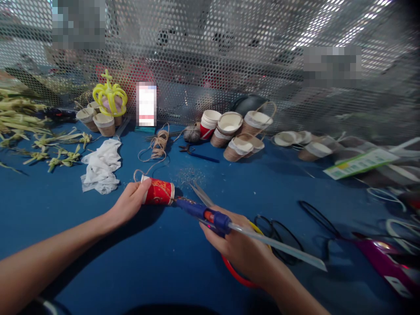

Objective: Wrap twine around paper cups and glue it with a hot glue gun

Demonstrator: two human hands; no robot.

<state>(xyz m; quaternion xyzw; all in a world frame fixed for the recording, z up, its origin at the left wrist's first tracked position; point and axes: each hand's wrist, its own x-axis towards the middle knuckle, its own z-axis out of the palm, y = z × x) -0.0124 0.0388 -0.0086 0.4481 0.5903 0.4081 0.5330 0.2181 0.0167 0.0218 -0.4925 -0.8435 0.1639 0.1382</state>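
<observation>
My left hand (130,197) is closed on the rim end of a red paper cup (160,191) with gold print, which lies on its side above the blue table. Twine runs from the cup back to a bundle of twine (160,143). In my right hand (236,243) is a blue glue gun (200,210), its nozzle at or very near the cup's base end. A long clear glue stick (278,243) sticks out of its back. Under the right hand lie scissors (201,194) with red and yellow handles, partly hidden.
Twine-wrapped cups (238,146) and pliers (200,155) lie beyond my hands. White cloth (101,166), a yellow crown (110,98) and a lit phone (146,105) are further left. Black cable (278,236) and a purple power strip (383,262) lie right. Perforated metal (197,57) stands behind.
</observation>
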